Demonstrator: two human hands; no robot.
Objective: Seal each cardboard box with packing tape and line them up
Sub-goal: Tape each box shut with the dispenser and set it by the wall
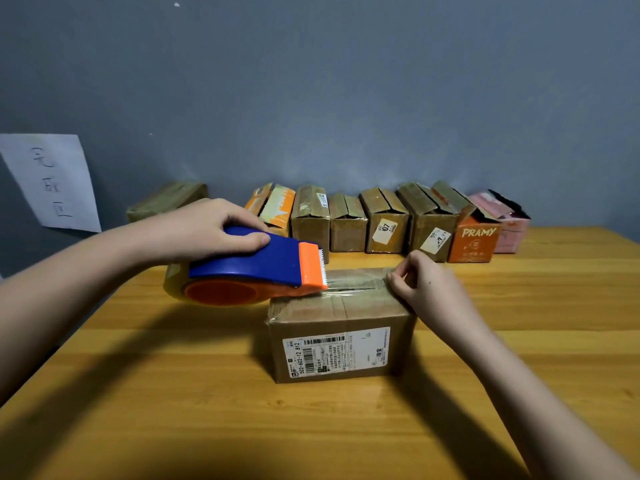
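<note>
The box [341,327] is sitting mid-table [173,393], label facing the camera. The left hand [207,230] is gripping the dispenser [256,271], its orange blade touching the box's top left edge. The right hand [420,285] is pinching the tape [356,284] down at the box's top right. Behind the box, a row of boxes [384,223] is lining the wall [311,98].

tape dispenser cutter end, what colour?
Orange, on a blue tape dispenser body; head view shows it.

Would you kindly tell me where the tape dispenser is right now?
In the head view, left of centre: the left hand grips the tape dispenser, its blade at the top left edge of the nearest box.
</note>
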